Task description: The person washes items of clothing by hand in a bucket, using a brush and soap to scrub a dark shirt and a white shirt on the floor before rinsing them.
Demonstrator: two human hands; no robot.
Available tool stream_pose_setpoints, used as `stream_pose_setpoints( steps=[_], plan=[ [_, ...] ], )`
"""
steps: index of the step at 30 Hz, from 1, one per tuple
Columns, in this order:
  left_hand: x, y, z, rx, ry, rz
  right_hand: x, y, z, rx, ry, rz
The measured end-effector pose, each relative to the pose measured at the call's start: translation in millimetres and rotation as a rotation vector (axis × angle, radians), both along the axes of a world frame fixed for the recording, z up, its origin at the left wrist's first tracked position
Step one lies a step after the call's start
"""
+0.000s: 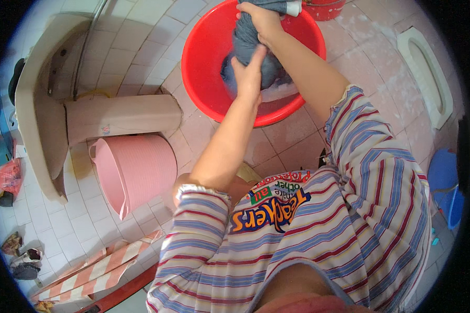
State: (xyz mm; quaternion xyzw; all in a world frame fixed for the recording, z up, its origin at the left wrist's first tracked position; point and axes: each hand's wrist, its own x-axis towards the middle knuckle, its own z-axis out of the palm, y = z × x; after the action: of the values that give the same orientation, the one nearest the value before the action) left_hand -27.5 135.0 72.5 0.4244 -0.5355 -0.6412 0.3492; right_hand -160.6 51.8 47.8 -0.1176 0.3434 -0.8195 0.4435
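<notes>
A large round red plastic basin (203, 78) sits on the tiled floor before me. Over it I hold a wet grey-blue cloth garment (244, 41), bunched lengthwise, its lower part resting in the basin beside some whitish water. My right hand (263, 21) is closed around the upper part of the fabric. Lower down, my left hand (248, 72) lies against the bunched cloth with thumb and fingers spread; whether it grips is unclear. The garment's upper end, with a white edge, hangs near the basin's far rim.
At left stand a washbasin (27, 98) and its pedestal (125, 115), with a pink flexible tub (141, 172) beside it. A squat toilet (427, 78) is set in the floor at right, near soapy foam. Another red container (325, 9) stands beyond the basin; blue plastic items (442, 172) lie far right.
</notes>
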Motion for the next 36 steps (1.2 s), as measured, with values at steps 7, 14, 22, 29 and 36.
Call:
stream_pose_setpoints(
  steps=[7,14,22,29,36],
  plan=[
    [11.0,6.2,-0.9,1.057,0.372,0.013,41.3,27.0,43.1,-0.141,0.076,0.1],
    [43.0,-30.2,21.7,0.909,0.89,0.062,42.9,30.6,52.3,-0.238,0.024,0.129],
    [48.1,-58.3,88.6,-0.416,0.325,0.315,43.6,30.2,27.2,-0.094,-0.545,0.47],
    [46.8,-35.7,116.2,-1.005,-0.231,-0.155,44.5,41.7,30.8,0.039,-0.41,0.744],
    [29.0,4.9,119.1,-1.554,-0.205,-0.605,46.5,27.1,-7.7,-0.142,-0.17,1.285]
  ],
)
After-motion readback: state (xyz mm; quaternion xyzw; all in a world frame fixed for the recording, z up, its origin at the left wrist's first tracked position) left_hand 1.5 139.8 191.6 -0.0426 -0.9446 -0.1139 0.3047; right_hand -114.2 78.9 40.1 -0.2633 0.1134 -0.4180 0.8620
